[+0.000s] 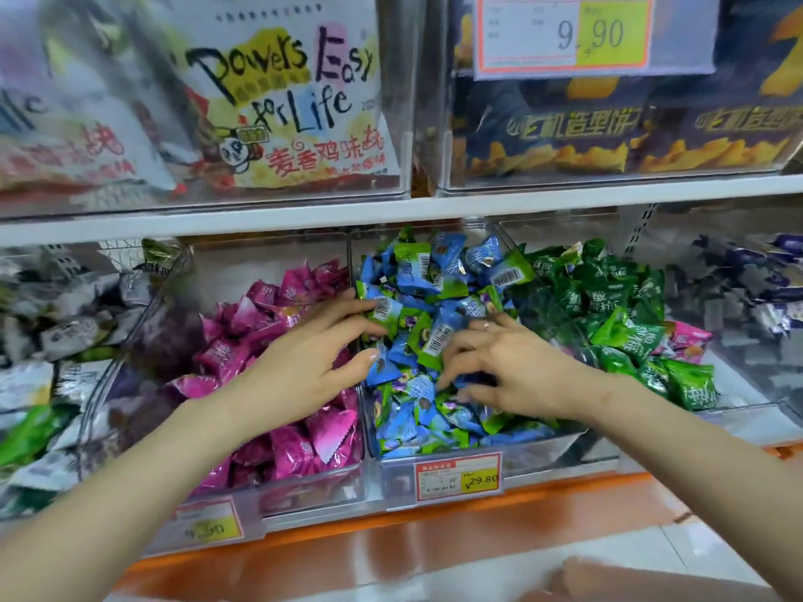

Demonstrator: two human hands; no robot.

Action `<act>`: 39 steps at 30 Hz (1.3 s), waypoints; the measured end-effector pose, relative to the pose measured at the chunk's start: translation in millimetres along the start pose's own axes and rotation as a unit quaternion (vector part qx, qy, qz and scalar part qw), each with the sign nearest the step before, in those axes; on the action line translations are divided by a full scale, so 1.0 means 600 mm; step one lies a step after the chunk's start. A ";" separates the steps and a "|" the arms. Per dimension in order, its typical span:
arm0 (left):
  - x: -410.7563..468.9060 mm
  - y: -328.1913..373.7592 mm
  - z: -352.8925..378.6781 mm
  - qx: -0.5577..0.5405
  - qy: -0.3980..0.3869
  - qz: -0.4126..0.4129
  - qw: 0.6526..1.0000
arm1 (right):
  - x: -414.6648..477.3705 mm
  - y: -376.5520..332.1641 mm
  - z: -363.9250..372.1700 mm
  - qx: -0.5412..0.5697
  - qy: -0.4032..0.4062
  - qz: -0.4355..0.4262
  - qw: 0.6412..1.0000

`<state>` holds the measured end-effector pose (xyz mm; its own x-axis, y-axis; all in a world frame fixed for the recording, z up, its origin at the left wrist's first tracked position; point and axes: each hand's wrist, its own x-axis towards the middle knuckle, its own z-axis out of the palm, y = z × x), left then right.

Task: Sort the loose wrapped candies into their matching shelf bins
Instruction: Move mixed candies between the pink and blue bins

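Both hands are working in the middle bin (547,449), the one piled with blue-and-green wrapped candies (417,275). The left hand (313,362) is reaching across the bin's left wall from over the pink candies (295,441). Its fingers are stretched out and spread, lying on the wrappers near the left edge, probably to rake or feel through them rather than to lift one. The right hand (517,375) is sitting over the centre of the pile with its fingers bent and the tips dug down among the wrappers. Whether it is pinching a candy I cannot tell, since the tips are buried. Judging by this, the person is combing the heap for pieces that do not belong.

A clearer mismatch is lying next door: a few stray pink candies (691,341) are resting on the green candies (608,297), towards the right edge of the right-hand bin (717,412) (they likely belong two bins over, with the pink ones). At the far left, a bin of grey-white candies (65,332) is also holding green pieces near its front corner.

The white shelf (304,212) overhead, carrying boxed snack bags (282,102), is limiting headroom at the bins' rear edges. A price tag (458,474) is hanging on the middle bin's front.
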<state>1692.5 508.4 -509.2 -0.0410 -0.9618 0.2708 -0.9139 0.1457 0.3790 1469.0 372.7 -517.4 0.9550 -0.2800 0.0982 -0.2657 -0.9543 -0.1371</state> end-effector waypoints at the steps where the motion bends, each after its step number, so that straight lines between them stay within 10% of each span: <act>1: 0.001 0.000 0.001 -0.001 0.000 -0.002 1.000 | -0.002 -0.001 -0.002 0.030 0.009 0.015 0.999; 7: 0.001 0.004 -0.001 0.000 0.007 0.000 1.000 | 0.032 -0.077 0.007 0.196 -0.037 -0.040 0.979; 16: -0.002 0.001 -0.001 0.002 -0.002 -0.003 1.000 | 0.036 -0.064 -0.005 0.096 -0.179 -0.080 0.976; 33: -0.003 0.012 -0.003 0.007 -0.010 -0.018 1.000 | 0.027 -0.054 -0.028 0.091 0.001 -0.069 0.993; 39: -0.004 0.014 -0.003 0.002 -0.001 -0.019 1.000 | 0.061 -0.073 0.026 -0.084 -0.112 -0.141 0.980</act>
<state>1685.9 512.3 -504.9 -0.0064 -0.9671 0.2543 -0.9162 0.1076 0.3859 1517.8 406.0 -523.1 0.9936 0.0100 -0.1125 0.0136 -0.9994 0.0308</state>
